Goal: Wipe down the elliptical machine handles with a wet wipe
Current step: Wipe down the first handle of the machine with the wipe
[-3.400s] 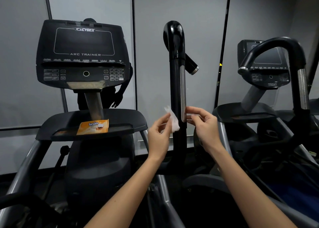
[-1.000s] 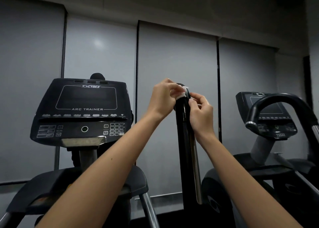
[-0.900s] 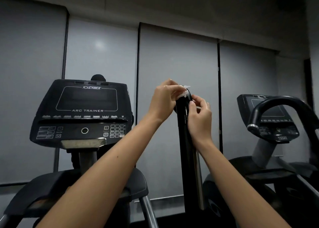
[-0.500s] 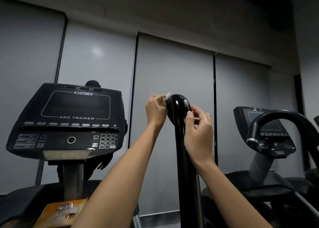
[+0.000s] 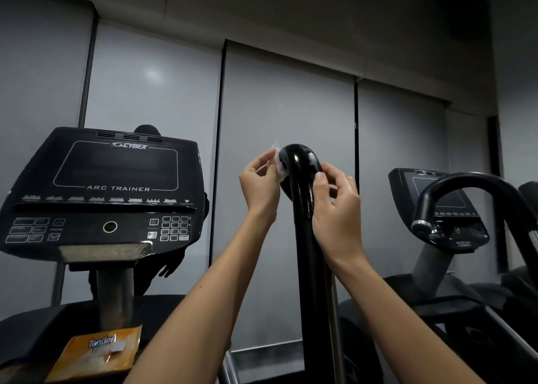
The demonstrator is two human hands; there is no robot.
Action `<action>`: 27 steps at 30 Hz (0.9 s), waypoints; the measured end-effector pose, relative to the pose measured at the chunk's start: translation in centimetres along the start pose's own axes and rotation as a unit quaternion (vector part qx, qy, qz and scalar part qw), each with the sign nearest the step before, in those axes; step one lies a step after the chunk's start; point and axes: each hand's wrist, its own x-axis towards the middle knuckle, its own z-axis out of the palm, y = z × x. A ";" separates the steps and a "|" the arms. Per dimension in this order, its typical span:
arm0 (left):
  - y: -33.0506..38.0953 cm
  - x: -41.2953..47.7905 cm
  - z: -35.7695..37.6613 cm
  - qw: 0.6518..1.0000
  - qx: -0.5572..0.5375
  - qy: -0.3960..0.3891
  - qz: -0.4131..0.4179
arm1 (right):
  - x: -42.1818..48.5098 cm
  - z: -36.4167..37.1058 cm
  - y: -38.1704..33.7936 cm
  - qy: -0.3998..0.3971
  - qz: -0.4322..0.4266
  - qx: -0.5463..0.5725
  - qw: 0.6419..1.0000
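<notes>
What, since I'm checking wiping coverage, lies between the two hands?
Head view: the black handle, its curved top between the left hand pinching the wet wipe and the right hand.

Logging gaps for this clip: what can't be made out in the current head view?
Head view:
- wet wipe: mostly hidden behind the handle top and the left hand.
- right hand: whether it pinches the wipe is unclear, as the handle is in the way.
- handle base: cut off by the bottom edge.
- wipe packet: small print blurred.
- console key labels: too small.
</notes>
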 end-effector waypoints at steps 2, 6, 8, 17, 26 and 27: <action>-0.2 -0.3 0.2 0.997 0.051 -0.001 0.063 | 0.0 0.0 0.0 -0.007 0.006 0.010 1.000; -1.3 -0.3 0.6 0.986 0.139 0.024 0.093 | 0.0 -0.1 0.1 -0.006 0.008 0.020 1.000; -2.6 0.1 0.3 0.985 0.161 0.019 0.050 | 0.0 -0.1 0.0 -0.007 0.008 0.022 1.000; -0.7 -1.2 1.4 0.997 -0.041 0.071 0.006 | 0.1 0.0 0.2 0.002 -0.003 0.018 1.000; -2.7 -0.8 1.8 0.990 0.076 0.069 0.101 | 0.1 0.0 0.5 0.003 -0.005 0.027 1.000; -3.2 -0.8 1.6 0.987 0.112 0.065 0.094 | 0.1 0.0 0.5 0.002 -0.004 0.028 1.000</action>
